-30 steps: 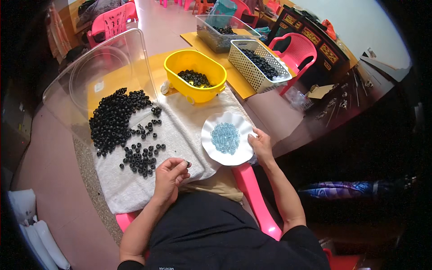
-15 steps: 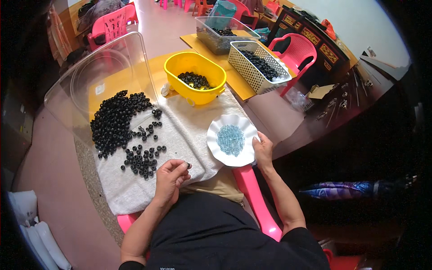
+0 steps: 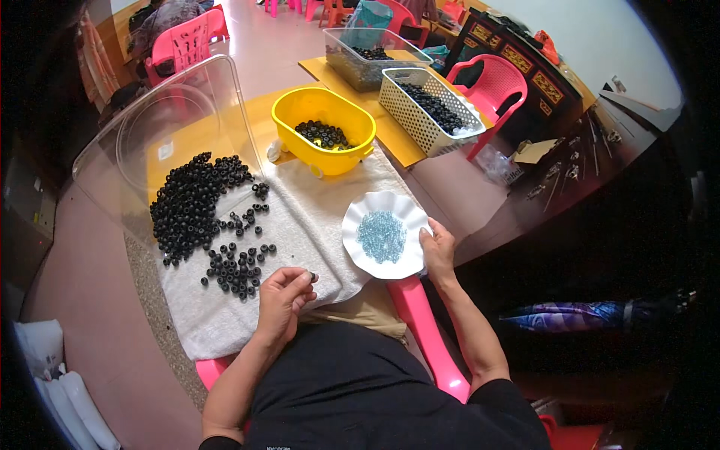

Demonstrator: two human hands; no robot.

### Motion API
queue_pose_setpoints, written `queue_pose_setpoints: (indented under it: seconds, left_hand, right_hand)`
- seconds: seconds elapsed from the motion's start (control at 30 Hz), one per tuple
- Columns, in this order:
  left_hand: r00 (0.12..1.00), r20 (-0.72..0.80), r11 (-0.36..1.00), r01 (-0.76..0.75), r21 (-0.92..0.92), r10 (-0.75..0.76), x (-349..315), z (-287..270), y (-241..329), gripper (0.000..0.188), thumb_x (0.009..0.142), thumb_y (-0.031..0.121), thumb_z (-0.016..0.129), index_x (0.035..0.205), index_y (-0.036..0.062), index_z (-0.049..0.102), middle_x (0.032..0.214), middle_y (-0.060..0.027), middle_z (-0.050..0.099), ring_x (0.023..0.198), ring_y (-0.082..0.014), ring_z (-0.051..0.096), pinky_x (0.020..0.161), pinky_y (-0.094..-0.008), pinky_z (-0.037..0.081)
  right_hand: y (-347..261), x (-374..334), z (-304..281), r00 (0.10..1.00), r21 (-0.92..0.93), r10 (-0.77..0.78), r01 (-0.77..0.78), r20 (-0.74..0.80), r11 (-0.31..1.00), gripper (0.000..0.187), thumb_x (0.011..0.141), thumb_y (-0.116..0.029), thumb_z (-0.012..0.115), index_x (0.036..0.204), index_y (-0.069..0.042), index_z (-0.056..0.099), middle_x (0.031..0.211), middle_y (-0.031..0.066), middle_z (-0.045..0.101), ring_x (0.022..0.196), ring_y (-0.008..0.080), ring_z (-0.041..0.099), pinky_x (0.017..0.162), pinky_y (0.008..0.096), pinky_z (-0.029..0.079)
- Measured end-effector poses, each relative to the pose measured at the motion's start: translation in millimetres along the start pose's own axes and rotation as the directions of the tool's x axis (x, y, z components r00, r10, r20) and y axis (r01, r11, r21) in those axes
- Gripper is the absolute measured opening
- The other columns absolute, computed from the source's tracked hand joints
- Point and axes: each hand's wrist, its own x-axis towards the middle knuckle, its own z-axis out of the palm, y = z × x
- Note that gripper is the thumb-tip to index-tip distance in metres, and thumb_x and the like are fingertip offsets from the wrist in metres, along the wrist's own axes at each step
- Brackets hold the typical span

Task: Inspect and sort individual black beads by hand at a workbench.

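Between the thumb and fingers of my left hand is a small black ring-shaped piece, held above the near edge of a white towel. My right hand grips the right rim of a white wavy-edged dish, thumb on top. Tiny clear-blue beads lie in the middle of the dish. Left of my left hand, a loose cluster of black pieces with holes lies on the towel. Beyond it spreads a large heap of the same black pieces.
A yellow tub with black pieces stands at the towel's far side. Behind the heap rises a clear plastic lid or tray. Farther right are a white perforated basket and a clear bin, both holding black pieces. A pink chair stands beyond.
The dish has shifted very slightly to the left and down in my right hand. My left hand has stayed almost in place with its black piece.
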Motion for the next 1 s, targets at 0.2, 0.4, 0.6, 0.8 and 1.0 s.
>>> queue_pose_setpoints:
  seconds: [0.2, 0.4, 0.6, 0.8, 1.0]
  left_hand:
    - [1.0, -0.017, 1.0, 0.007, 0.012, -0.007, -0.3, 1.0, 0.9, 0.011, 0.089, 0.009, 0.066, 0.097, 0.0031, 0.06, 0.091, -0.0101, 0.067, 0.074, -0.0118, 0.061, 0.069, -0.0278, 0.054]
    - [1.0, -0.008, 1.0, 0.005, 0.014, -0.005, 0.8, 2.3, 0.4, 0.011, 0.089, 0.009, 0.065, 0.096, 0.0026, 0.06, 0.091, -0.01, 0.067, 0.074, -0.0122, 0.061, 0.069, -0.028, 0.053]
    - [1.0, 0.002, 1.0, 0.005, 0.016, -0.006, 1.1, 0.8, -0.2, 0.01, 0.089, 0.008, 0.065, 0.096, 0.0024, 0.06, 0.091, -0.0101, 0.067, 0.074, -0.0121, 0.06, 0.069, -0.0285, 0.053]
    - [1.0, -0.011, 0.999, 0.019, 0.029, -0.018, -0.4, 3.1, 0.8, 0.01, 0.09, 0.009, 0.065, 0.096, 0.0026, 0.06, 0.091, -0.0096, 0.066, 0.074, -0.0118, 0.06, 0.07, -0.0287, 0.054]
    - [1.0, -0.021, 0.999, 0.018, 0.028, -0.017, -0.8, 1.2, 1.1, 0.01, 0.09, 0.009, 0.065, 0.096, 0.0027, 0.06, 0.09, -0.0094, 0.066, 0.074, -0.0117, 0.06, 0.07, -0.0284, 0.054]
  right_hand:
    - [-17.5, -3.3, 1.7, 1.0, 0.003, 0.027, -0.027, -0.001, 1.0, 0.04, 0.094, -0.002, 0.051, 0.131, 0.014, 0.045, 0.105, 0.0132, 0.066, 0.088, 0.0123, 0.063, 0.078, 0.0239, 0.051]
    - [-6.2, -0.9, -0.2, 1.0, 0.001, 0.014, -0.014, -0.01, 1.0, 0.04, 0.094, -0.002, 0.051, 0.131, 0.014, 0.046, 0.104, 0.013, 0.066, 0.085, 0.0121, 0.063, 0.075, 0.0233, 0.052]
    - [6.3, 2.9, -1.6, 1.0, 0.054, 0.012, -0.012, -0.008, 0.998, 0.038, 0.094, -0.001, 0.05, 0.129, 0.012, 0.048, 0.103, 0.0117, 0.066, 0.084, 0.0112, 0.063, 0.074, 0.0231, 0.052]
    - [20.3, 6.7, -1.4, 0.998, -0.021, -0.022, 0.021, -0.053, 1.0, 0.035, 0.094, -0.002, 0.05, 0.126, 0.012, 0.051, 0.102, 0.0099, 0.066, 0.084, 0.0103, 0.062, 0.075, 0.0231, 0.05]
    - [-5.6, -4.6, 9.7, 0.992, -0.033, -0.015, 0.011, -0.126, 0.999, 0.036, 0.092, -0.008, 0.055, 0.124, 0.011, 0.052, 0.099, 0.009, 0.066, 0.082, 0.0105, 0.06, 0.075, 0.0245, 0.049]
